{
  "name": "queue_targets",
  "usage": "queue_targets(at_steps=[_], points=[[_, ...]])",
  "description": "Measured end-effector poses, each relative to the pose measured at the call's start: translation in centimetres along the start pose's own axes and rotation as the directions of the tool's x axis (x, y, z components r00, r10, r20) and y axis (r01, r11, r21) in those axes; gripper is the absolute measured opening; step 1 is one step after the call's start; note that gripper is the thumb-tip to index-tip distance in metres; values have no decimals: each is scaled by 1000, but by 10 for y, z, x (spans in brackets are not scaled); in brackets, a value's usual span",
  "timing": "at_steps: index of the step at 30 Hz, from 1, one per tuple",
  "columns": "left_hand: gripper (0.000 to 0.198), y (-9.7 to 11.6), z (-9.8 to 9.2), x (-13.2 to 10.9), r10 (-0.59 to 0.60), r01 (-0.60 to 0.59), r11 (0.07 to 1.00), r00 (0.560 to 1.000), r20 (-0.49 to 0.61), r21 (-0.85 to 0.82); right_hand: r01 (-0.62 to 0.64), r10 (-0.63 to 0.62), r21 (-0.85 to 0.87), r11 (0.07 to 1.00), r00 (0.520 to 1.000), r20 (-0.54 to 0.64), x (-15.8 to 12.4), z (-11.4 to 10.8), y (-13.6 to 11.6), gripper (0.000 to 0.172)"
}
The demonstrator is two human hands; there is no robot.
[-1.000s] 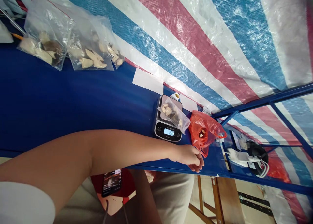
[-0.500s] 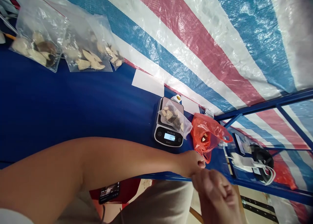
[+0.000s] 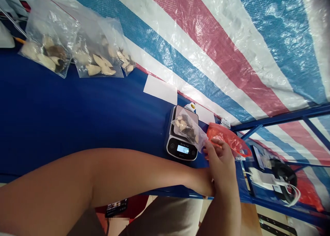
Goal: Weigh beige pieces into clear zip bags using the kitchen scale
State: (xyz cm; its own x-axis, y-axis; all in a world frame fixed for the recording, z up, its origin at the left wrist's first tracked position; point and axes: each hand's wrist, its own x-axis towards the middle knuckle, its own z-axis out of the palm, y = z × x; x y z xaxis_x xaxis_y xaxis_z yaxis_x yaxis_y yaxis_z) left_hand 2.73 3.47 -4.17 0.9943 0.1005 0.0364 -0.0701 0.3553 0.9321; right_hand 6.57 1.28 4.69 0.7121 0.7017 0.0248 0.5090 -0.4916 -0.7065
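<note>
A small clear zip bag (image 3: 187, 127) of pale and dark brown pieces lies slantwise on the digital kitchen scale (image 3: 171, 138), its free end hanging past the right edge. At that end, my right hand (image 3: 222, 160) has its fingertips closed on the bag's edge. My left hand (image 3: 205, 183) is lower, beneath my right wrist, its fingers mostly hidden. The scale's display (image 3: 183, 149) is lit, but its digits are hard to read. Just beyond my right hand is a crumpled red plastic bag (image 3: 229, 138), partly covered by the fingers.
Several larger zip bags (image 3: 96, 62) with similar pieces lie at the back left. White paper (image 3: 160, 88) lies behind the scale by a striped plastic sheet (image 3: 206, 40). Blue metal bars (image 3: 283, 117), a white charger with cables (image 3: 263, 178) and a phone (image 3: 257, 157) are at right.
My right hand has moved up and forward from beside my left hand to the zip bag's end and closed on it. My left hand has shifted slightly down and is now more hidden.
</note>
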Motion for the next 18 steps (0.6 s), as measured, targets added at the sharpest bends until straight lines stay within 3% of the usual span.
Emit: queue_targets(at_steps=[4,9,12,18], points=[[18,1,0,0,-111,112,994,993,31,-14,95,-99,99,991,994,39,9,13,-15,41],[16,7,-4,-11,-121,125,992,987,102,-35,281,-283,204,938,959,-21,11,11,-47,25],[26,12,-8,-15,-141,142,990,983,118,1,425,-418,198,883,905,-79,9,4,-69,21],[39,19,-11,-21,-213,211,977,970,118,25,598,-598,31,801,801,-13,0,-19,-103,17]])
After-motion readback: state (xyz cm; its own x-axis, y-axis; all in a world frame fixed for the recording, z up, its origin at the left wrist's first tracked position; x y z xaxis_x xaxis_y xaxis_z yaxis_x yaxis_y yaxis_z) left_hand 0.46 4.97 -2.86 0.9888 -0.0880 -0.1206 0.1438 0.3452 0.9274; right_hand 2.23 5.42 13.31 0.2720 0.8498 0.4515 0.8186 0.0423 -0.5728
